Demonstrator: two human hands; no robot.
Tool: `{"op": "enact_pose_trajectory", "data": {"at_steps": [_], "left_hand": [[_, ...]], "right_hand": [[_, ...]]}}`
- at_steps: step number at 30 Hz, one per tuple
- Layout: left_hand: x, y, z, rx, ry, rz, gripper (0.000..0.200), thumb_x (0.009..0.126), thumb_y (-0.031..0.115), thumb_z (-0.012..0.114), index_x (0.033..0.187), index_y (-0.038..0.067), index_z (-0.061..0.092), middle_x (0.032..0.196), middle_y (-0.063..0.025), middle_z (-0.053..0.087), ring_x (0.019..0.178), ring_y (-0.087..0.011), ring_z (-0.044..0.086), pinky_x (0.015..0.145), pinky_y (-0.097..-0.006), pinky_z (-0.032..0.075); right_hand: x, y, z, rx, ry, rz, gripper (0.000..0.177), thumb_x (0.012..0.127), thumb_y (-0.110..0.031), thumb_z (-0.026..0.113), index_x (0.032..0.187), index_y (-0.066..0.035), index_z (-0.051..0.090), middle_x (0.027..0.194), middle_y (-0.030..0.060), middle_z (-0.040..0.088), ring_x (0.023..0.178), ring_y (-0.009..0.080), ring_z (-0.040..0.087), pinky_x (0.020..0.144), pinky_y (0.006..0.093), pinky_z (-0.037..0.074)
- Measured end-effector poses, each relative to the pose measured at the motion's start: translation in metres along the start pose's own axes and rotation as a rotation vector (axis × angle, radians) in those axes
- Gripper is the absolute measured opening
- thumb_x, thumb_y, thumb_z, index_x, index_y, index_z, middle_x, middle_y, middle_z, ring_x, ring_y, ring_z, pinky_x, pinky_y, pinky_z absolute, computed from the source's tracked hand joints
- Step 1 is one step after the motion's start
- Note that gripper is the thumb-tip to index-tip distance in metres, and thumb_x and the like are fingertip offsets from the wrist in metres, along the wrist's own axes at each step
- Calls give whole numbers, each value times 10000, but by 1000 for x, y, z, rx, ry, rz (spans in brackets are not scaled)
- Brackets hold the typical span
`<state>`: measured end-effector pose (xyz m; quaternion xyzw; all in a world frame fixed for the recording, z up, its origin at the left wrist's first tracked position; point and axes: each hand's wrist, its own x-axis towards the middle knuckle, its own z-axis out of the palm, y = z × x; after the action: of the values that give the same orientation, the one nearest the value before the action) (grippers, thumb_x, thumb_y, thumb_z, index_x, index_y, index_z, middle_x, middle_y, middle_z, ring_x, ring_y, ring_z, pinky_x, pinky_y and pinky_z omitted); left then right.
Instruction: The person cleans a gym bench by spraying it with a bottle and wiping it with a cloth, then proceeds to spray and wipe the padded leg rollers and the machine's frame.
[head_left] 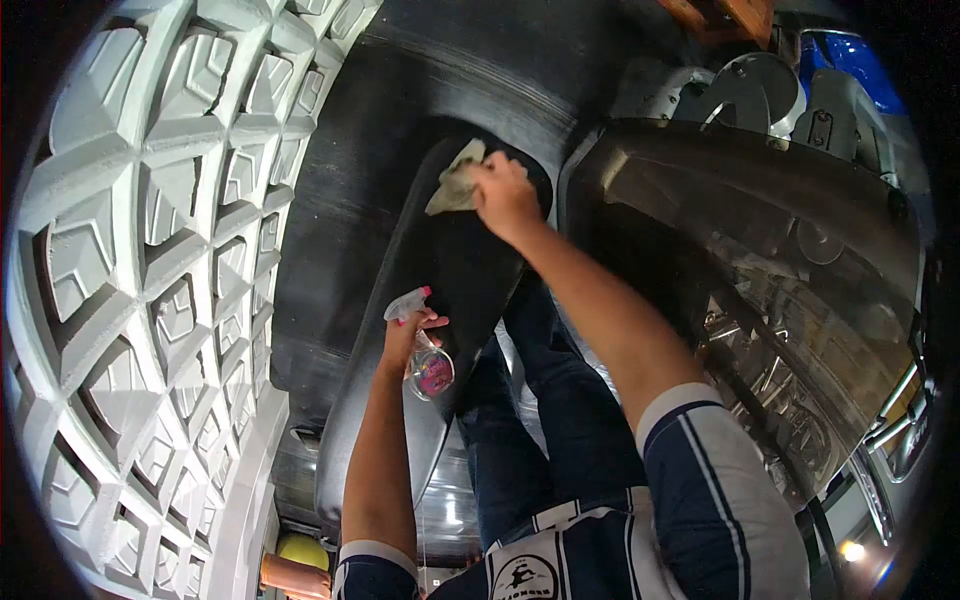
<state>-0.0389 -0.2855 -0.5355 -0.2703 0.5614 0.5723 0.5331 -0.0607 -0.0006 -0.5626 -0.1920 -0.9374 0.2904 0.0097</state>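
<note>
1. in the head view, the long black pad point(465, 265) was the landmark; it had a smooth, slightly shiny surface and a rounded far end.
2. the right hand point(508, 200) was closed on the cloth point(453, 186), at the far end of the black pad. the cloth was pale, thin and crumpled, and it appeared to touch the pad.
3. the left hand point(405, 338) was clamped around the neck of the spray bottle point(430, 376), above the middle of the black pad. the bottle was clear plastic, round, with a pink label and a red nozzle tip. the two hands were well apart.
4. the step in hand seemed to be wiping. in my judgement, the next stroke called for the cloth pressed flat, with the bottle kept aside.
5. left of the black pad stood a white lattice wall point(128, 150) with raised, angular shapes; right of it was a smoky see-through panel point(740, 250).
</note>
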Motion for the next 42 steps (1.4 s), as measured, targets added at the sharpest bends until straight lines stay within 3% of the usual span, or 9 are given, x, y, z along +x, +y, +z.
{"op": "enact_pose_trajectory", "data": {"at_steps": [7,9,12,15,21,24,29,36,42], "left_hand": [[5,-6,-6,79,-6,-21,271,858,156,587,1088,15,606,934,-82,649,973,-282,708,591,-377,583],[5,-8,-6,92,-24,9,302,865,177,572,1129,33,599,950,-83,649,989,-280,703,614,-374,570],[5,-6,-6,35,1,5,233,850,130,594,1038,-7,610,933,-92,653,962,-285,710,567,-373,598],[7,-8,-7,45,-9,-14,247,862,120,576,1068,-11,608,943,-93,651,964,-284,708,568,-365,597],[5,-5,-5,36,-19,-21,313,867,127,579,1147,-11,589,947,-89,643,964,-286,705,571,-361,593],[-1,-3,-2,40,-23,20,274,892,197,595,1100,18,585,946,-82,636,971,-292,703,630,-382,596],[7,-9,-10,88,-28,-13,242,866,221,606,1005,23,616,984,-167,697,895,-277,708,618,-372,577],[2,-5,-4,82,8,27,230,852,227,609,975,33,624,985,-201,714,813,-268,703,625,-373,566],[4,-6,-9,68,-42,-26,244,848,216,619,1000,25,617,988,-168,702,895,-275,711,631,-370,572]], "right_hand": [[-65,39,-22,39,-324,-149,333,841,-91,658,1155,-199,641,1099,98,539,1024,334,589,838,464,525],[-50,58,-26,25,-167,150,322,833,-113,679,1145,-180,638,1111,151,533,972,372,613,826,476,531],[-8,46,-14,-45,2,289,292,843,-140,670,1132,-166,640,1073,159,544,936,389,626,801,478,539],[16,14,4,10,58,191,283,843,-152,669,1124,-165,643,1064,162,555,947,396,626,787,479,540],[-54,-14,-6,124,-237,9,355,845,-98,671,1191,-162,626,1105,166,544,940,380,637,809,467,548],[-93,18,-23,108,-332,93,373,855,-101,667,1218,-167,615,1109,164,537,943,383,635,812,461,546],[-36,50,-15,28,37,431,345,887,-147,637,1226,-202,601,1111,177,531,970,401,616,816,476,531],[13,-32,31,2,132,219,287,846,-165,671,1133,-182,660,1084,156,549,914,370,620,779,473,544],[-66,-26,11,174,-324,-98,328,845,-105,659,1169,-153,641,1076,134,549,909,357,641,795,463,543]]}}
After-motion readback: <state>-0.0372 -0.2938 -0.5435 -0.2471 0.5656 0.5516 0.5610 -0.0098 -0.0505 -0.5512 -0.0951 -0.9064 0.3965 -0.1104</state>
